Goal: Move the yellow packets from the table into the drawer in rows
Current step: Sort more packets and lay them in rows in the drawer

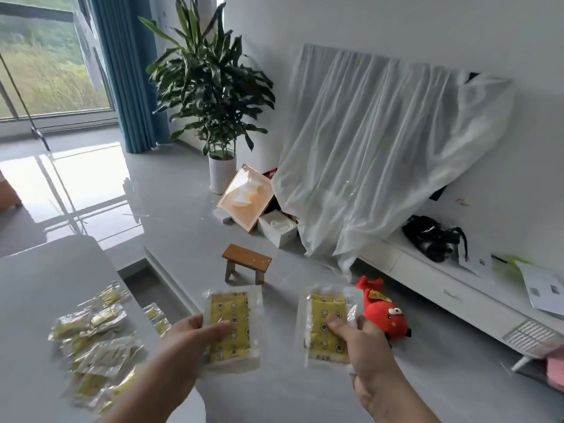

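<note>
Glossy grey floor (183,193), smooth and reflective, spans the scene. Far right, a thin white sheet (381,141) hangs in soft vertical folds over a flat upright object. A leafy plant (210,77) stands in a ribbed white cylindrical pot far centre. A long white low cabinet (442,288) runs along the right wall. Near left is the table (36,285), with a matte pale top and a rounded corner. On it lies a loose pile of yellow packets (94,343) in crinkled clear wrap. Just right of the table edge, the open drawer (143,279) shows a dark interior with two packets visible at its near end. The left hand (189,334) grips one flat rectangular packet (233,325) with the thumb across its face. The right hand (363,340) pinches a second packet (328,322) likewise. Both packets are held above the floor, well apart. Beyond them stand a small wooden stool (246,261) and a red plush toy (386,315).
</note>
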The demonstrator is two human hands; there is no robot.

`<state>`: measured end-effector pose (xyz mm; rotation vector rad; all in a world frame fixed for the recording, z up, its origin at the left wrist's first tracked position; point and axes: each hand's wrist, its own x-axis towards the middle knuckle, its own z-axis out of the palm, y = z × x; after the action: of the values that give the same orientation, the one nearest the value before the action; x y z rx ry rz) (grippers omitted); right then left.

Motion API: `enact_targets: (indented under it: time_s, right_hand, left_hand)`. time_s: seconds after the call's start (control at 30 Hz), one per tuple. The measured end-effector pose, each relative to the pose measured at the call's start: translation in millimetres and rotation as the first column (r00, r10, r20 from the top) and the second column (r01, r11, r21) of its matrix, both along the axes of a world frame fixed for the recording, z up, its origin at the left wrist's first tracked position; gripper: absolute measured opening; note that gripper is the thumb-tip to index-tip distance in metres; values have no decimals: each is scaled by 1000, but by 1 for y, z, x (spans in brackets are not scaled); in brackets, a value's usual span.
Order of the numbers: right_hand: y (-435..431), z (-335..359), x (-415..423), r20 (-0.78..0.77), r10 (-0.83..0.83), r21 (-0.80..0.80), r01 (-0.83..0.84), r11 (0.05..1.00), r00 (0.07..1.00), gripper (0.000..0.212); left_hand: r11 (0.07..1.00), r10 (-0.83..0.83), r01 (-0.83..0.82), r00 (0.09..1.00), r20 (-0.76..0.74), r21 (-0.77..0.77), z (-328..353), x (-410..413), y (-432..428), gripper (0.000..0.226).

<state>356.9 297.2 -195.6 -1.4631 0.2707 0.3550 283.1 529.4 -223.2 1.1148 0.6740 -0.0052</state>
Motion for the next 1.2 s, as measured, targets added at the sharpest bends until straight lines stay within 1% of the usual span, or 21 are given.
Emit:
enact_targets:
  time_s: [0.13,0.23,0.3,0.43,0.53,0.63,0.67,0.8,0.9,1.0,1.03,1.1,1.13,1.2]
  right_hand:
    - [2,5,66,-9,-24,-29,24,999,1000,7]
    - [0,7,109,-21,-42,-13,42,999,999,8]
    - [-3,6,136,-36,-44,-1,44,999,998,8]
    - [-7,-1,199,-70,-11,29,13,1000,997,9]
    - [-9,-11,254,-83,42,43,-39,998,996,8]
    - [-12,-15,314,-82,138,61,-133,989,987,7]
    - [-13,-15,333,-78,179,61,-174,983,981,8]
    - [-7,-11,401,-79,327,73,-321,944,942,8]
    - [13,-11,438,-86,421,86,-414,906,903,8]
    - [49,-14,461,-106,520,96,-511,854,848,7]
    - [65,-15,467,-117,552,93,-544,834,826,7]
    - [98,-18,477,-139,603,85,-598,797,785,11]
    - [118,-21,481,-150,632,77,-628,774,761,13]
    - [163,-26,493,-155,687,60,-687,724,710,14]
  left_hand:
    - [1000,-21,21,1000,-21,3,0,66,15,26]
    - [999,-28,29,999,-31,34,2,111,17,22]
    - [998,-37,38,999,-34,43,3,140,13,23]
    - [999,-22,24,998,-52,38,4,197,0,18]
    - [1000,17,-16,998,-54,27,0,240,-13,22]
    - [999,42,-43,999,-23,-21,-1,284,-27,51]
    - [998,48,-49,999,-9,-40,0,299,-31,55]
    - [995,70,-68,997,26,-67,4,345,-37,59]
    - [987,141,-137,989,43,-86,8,361,-31,62]
    - [968,243,-239,969,47,-83,7,362,-10,80]
    - [955,287,-282,957,47,-88,6,361,1,81]
    - [922,381,-373,922,73,-108,3,358,25,68]
    - [902,426,-416,901,78,-117,0,356,38,68]
    - [857,510,-497,856,81,-140,-11,354,69,79]
